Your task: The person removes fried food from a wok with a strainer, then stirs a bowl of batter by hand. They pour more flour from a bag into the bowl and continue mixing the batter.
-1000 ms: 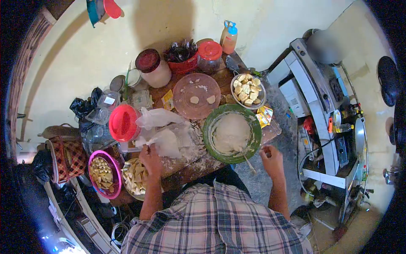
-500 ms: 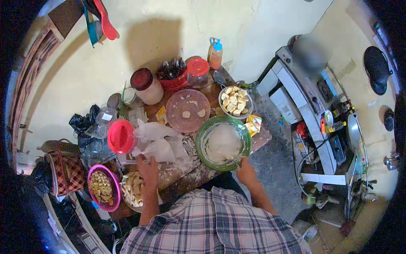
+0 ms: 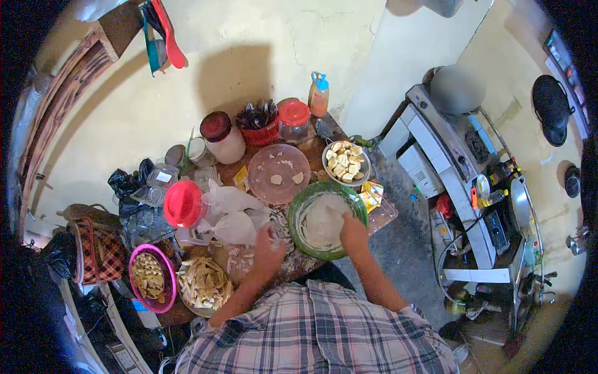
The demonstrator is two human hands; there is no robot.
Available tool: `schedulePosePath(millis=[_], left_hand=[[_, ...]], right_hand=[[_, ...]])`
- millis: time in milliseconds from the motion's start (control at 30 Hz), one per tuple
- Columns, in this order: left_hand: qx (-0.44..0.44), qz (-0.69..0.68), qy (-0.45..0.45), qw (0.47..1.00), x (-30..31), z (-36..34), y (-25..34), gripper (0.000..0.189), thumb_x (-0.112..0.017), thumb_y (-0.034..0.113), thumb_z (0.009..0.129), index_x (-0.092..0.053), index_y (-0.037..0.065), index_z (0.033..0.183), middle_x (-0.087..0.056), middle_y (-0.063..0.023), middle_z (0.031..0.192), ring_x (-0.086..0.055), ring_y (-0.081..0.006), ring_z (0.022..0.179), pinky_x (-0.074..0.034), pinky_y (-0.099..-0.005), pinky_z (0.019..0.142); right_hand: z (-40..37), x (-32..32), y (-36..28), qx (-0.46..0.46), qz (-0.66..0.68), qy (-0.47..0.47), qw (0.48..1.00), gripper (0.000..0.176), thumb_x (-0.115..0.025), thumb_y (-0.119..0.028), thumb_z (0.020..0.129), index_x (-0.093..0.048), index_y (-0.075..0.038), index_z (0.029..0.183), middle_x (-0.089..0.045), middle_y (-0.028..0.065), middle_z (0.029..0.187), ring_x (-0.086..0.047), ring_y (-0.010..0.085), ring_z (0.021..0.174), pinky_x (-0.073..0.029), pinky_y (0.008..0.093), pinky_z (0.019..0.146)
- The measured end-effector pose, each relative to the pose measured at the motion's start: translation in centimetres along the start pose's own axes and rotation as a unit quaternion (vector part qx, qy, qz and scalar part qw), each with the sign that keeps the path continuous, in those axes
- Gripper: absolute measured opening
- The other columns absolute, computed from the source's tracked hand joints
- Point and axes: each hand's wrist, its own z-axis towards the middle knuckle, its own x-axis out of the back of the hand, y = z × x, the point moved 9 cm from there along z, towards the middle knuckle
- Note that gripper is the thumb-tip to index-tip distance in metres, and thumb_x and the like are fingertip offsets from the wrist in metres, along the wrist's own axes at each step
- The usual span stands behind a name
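A green bowl (image 3: pixel 300 239) with pale flour or batter inside stands at the front of the table. My right hand (image 3: pixel 355 234) is over the bowl's right side, its fingertips at the flour and hard to make out. My left hand (image 3: pixel 270 247) is just left of the bowl, fingers drawn together beside white plastic bags (image 3: pixel 237 229); what they hold, if anything, is too small to name. A pink plate (image 3: pixel 278 172) with a few pale pieces lies behind the bowl. To its right is a bowl of cut pale pieces (image 3: pixel 344 163).
On the left are a red-lidded container (image 3: pixel 183 204), a pink basin (image 3: pixel 133 288) and a bowl of pale slices (image 3: pixel 203 283). Jars (image 3: pixel 224 143), a red cutlery basket (image 3: pixel 260 135) and an orange bottle (image 3: pixel 318 100) line the back. A stove (image 3: pixel 451 134) stands right.
My left hand has moved right, from near the bags' left side toward the green bowl. My right hand has gone from the bowl's lower right rim up and inward over it.
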Motion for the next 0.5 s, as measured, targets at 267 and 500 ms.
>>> schedulePosePath(millis=[267, 500], left_hand=[[-0.133, 0.055, -0.033, 0.989, -8.1, 4.1, -0.9, 0.075, -0.052, 0.004, 0.07, -0.008, -0.005, 0.131, -0.04, -0.03, 0.117, -0.043, -0.0398, 0.106, -0.037, -0.042, 0.086], [-0.079, -0.018, -0.09, 0.993, -8.6, 3.9, -2.5, 0.074, -0.048, 0.0, 0.069, -0.007, -0.006, 0.131, -0.053, -0.0292, 0.096, -0.053, -0.041, 0.088, -0.042, -0.042, 0.078]], right_hand=[[-5.6, -1.5, -3.9, 0.121, -0.03, -0.087, 0.988, 0.02, -0.045, -0.008, 0.074, -0.055, -0.006, 0.091, -0.058, 0.0186, 0.069, -0.058, 0.0351, 0.064, -0.046, 0.0457, 0.056], [-0.3, -1.4, 2.7, 0.005, -0.09, -0.027, 0.996, 0.022, -0.044, -0.009, 0.074, -0.054, -0.005, 0.093, -0.057, 0.0176, 0.068, -0.057, 0.0337, 0.065, -0.045, 0.0452, 0.057]])
